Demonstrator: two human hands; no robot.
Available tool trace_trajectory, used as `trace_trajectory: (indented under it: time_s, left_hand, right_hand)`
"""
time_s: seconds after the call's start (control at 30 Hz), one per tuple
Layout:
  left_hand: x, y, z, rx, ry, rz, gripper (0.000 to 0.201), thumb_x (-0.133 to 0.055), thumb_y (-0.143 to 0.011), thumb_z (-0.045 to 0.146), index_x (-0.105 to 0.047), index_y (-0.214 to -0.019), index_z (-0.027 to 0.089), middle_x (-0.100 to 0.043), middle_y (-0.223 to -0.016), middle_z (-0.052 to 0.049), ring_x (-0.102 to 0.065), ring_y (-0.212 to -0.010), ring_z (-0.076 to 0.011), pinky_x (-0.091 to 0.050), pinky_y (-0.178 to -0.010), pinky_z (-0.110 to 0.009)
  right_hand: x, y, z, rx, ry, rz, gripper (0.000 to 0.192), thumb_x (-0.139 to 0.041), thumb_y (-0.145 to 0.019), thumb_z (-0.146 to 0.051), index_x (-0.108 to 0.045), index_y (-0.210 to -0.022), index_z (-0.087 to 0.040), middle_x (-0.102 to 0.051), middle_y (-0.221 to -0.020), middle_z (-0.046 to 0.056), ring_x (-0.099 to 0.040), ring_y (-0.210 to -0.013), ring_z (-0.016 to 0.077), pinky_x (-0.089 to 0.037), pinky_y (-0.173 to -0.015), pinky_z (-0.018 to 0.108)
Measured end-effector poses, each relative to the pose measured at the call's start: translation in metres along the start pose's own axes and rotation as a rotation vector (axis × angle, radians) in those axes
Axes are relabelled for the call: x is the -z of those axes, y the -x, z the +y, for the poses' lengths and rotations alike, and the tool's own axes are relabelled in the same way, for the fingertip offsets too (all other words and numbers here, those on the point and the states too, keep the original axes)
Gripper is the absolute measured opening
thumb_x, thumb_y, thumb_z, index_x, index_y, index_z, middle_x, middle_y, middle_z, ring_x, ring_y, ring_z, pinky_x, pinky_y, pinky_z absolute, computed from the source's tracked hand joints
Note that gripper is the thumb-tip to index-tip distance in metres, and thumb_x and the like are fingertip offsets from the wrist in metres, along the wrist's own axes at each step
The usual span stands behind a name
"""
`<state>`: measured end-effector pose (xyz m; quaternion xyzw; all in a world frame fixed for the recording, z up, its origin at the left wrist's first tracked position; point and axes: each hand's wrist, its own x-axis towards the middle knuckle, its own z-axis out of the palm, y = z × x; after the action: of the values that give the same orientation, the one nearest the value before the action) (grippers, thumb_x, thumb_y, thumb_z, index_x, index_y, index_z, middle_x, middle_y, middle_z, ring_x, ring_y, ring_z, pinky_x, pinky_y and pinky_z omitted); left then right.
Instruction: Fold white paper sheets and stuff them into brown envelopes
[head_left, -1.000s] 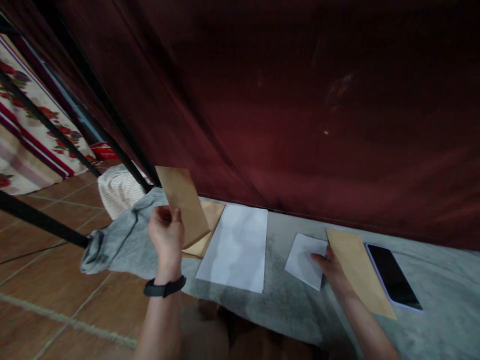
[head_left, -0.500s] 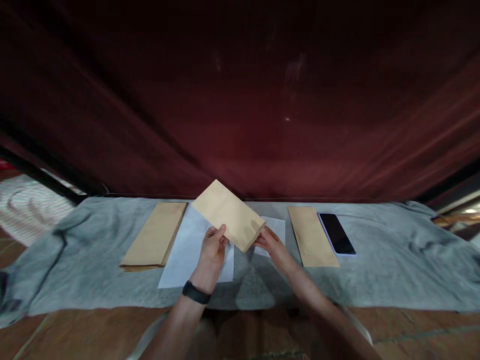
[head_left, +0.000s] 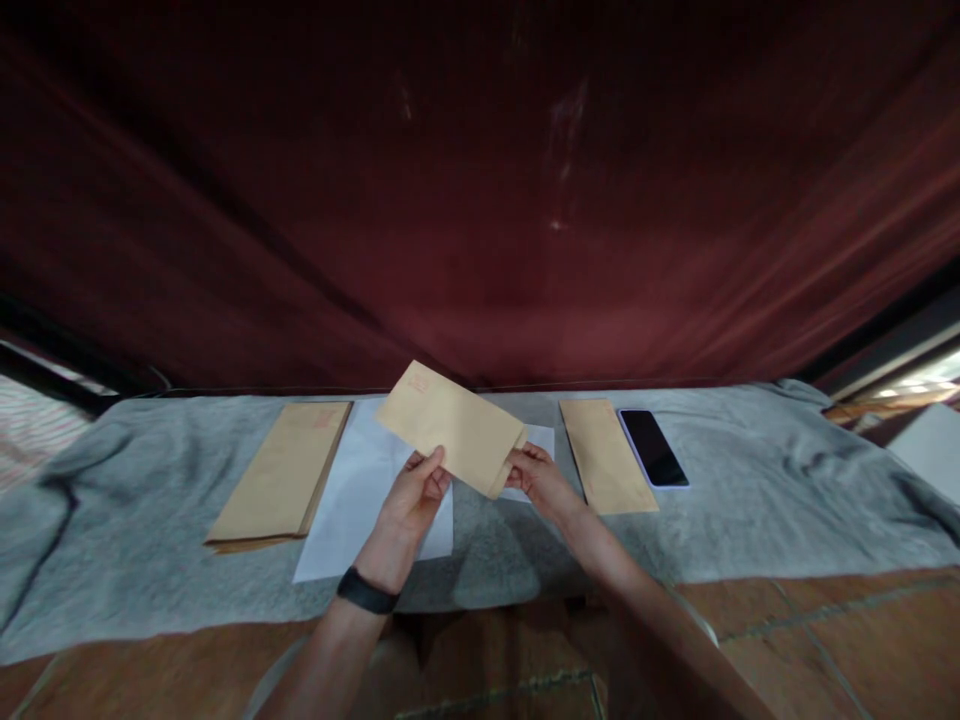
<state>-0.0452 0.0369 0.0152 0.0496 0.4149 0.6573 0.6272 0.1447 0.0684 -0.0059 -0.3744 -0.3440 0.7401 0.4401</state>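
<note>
We are holding a brown envelope [head_left: 450,425] up over the grey cloth [head_left: 750,500], tilted so that its left end is sitting higher than its right. Our left hand [head_left: 409,500] is pinching its lower edge, thumb on top and the other fingers hidden underneath. Our right hand [head_left: 541,480] is gripping the right end of the envelope, fingers closed on the corner. Both hands are carrying the envelope clear of the cloth, above the gap between a large white sheet [head_left: 352,500] and a smaller paper [head_left: 536,440].

The white sheet is lying flat on the cloth under our left hand, and the smaller paper is peeking out behind our right hand, mostly hidden by the envelope. Left of the sheet a stack [head_left: 281,475] of brown envelopes is lying, its edge just touching or overlapping the sheet. Right of our right hand another envelope [head_left: 606,455] is lying flat, and a phone [head_left: 652,447] is resting just beside it, screen dark. A band [head_left: 366,592] is sitting on our left wrist. A dark red curtain [head_left: 480,200] is hanging behind the cloth.
</note>
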Motion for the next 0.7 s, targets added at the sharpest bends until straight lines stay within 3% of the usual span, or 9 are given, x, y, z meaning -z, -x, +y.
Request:
trace_trajectory:
  time_s: [0.13, 0.27, 0.4, 0.43, 0.5, 0.57, 0.63, 0.7]
  left_hand:
    - [-0.001, 0.003, -0.007, 0.009, -0.081, -0.016, 0.026, -0.084, -0.065, 0.001, -0.063, -0.071, 0.016, -0.073, -0.076, 0.000, -0.067, -0.062, -0.0090, -0.054, -0.060, -0.020]
    - [0.003, 0.006, -0.011, 0.012, -0.216, -0.070, 0.031, -0.092, -0.059, 0.012, -0.067, -0.077, 0.016, -0.074, -0.076, 0.000, -0.068, -0.064, -0.0106, -0.055, -0.064, -0.022]
    - [0.007, 0.016, -0.013, 0.103, -0.673, -0.260, 0.036, -0.086, -0.072, 0.044, -0.070, -0.083, 0.014, -0.075, -0.077, -0.006, -0.072, -0.071, -0.0173, -0.056, -0.065, -0.026]
    - [0.007, 0.020, -0.014, 0.060, -0.821, -0.312, 0.039, -0.082, -0.076, 0.051, -0.070, -0.081, 0.015, -0.074, -0.075, -0.007, -0.072, -0.071, -0.0190, -0.056, -0.064, -0.028]
    - [0.005, 0.027, -0.013, -0.237, -1.094, -0.389, 0.040, -0.075, -0.081, 0.057, -0.072, -0.085, 0.017, -0.076, -0.084, -0.009, -0.074, -0.082, -0.0239, -0.059, -0.073, -0.035]
    - [0.003, 0.031, -0.008, -0.707, -1.341, -0.425, 0.043, -0.076, -0.082, 0.055, -0.073, -0.109, 0.021, -0.073, -0.119, -0.013, -0.067, -0.117, -0.0319, -0.053, -0.100, -0.047]
    - [0.002, 0.032, -0.001, -1.090, -1.591, -0.440, 0.071, -0.080, -0.078, 0.053, -0.058, -0.139, 0.024, -0.046, -0.157, -0.017, -0.038, -0.148, -0.0391, -0.031, -0.120, -0.059]
    - [0.002, 0.029, 0.007, -1.270, -1.811, -0.440, 0.099, -0.084, -0.073, 0.054, -0.039, -0.155, 0.021, -0.017, -0.169, -0.022, -0.015, -0.156, -0.0435, -0.014, -0.123, -0.066]
  right_hand:
    - [0.003, -0.006, 0.000, 0.057, 0.053, 0.064, 0.038, -0.085, -0.058, -0.048, -0.072, -0.083, -0.022, -0.078, -0.079, 0.002, -0.074, -0.080, 0.0235, -0.057, -0.069, 0.032]
    - [0.009, -0.014, -0.007, 0.225, 0.191, 0.090, 0.032, -0.084, -0.060, -0.047, -0.070, -0.075, -0.023, -0.077, -0.079, 0.000, -0.072, -0.081, 0.0224, -0.057, -0.073, 0.032]
    - [0.019, -0.017, -0.013, 0.338, 0.288, 0.149, 0.030, -0.080, -0.066, -0.049, -0.071, -0.077, -0.023, -0.075, -0.073, -0.001, -0.070, -0.075, 0.0202, -0.056, -0.067, 0.029]
    - [0.022, -0.017, -0.014, 0.335, 0.288, 0.148, 0.030, -0.079, -0.068, -0.051, -0.071, -0.079, -0.023, -0.074, -0.071, -0.001, -0.070, -0.073, 0.0201, -0.056, -0.065, 0.029]
    - [0.026, -0.015, -0.017, 0.309, 0.268, 0.109, 0.032, -0.078, -0.070, -0.052, -0.073, -0.084, -0.024, -0.074, -0.069, -0.001, -0.071, -0.072, 0.0206, -0.055, -0.063, 0.028]
    - [0.030, -0.010, -0.019, 0.272, 0.223, 0.053, 0.034, -0.080, -0.070, -0.052, -0.074, -0.089, -0.024, -0.074, -0.069, -0.001, -0.072, -0.073, 0.0211, -0.056, -0.063, 0.029]
    - [0.033, -0.005, -0.021, 0.233, 0.173, -0.001, 0.034, -0.082, -0.070, -0.049, -0.075, -0.093, -0.024, -0.075, -0.071, -0.001, -0.073, -0.075, 0.0211, -0.057, -0.066, 0.029]
    - [0.037, 0.000, -0.023, 0.192, 0.154, -0.058, 0.032, -0.083, -0.070, -0.044, -0.076, -0.093, -0.023, -0.076, -0.073, -0.001, -0.073, -0.077, 0.0209, -0.057, -0.069, 0.030]
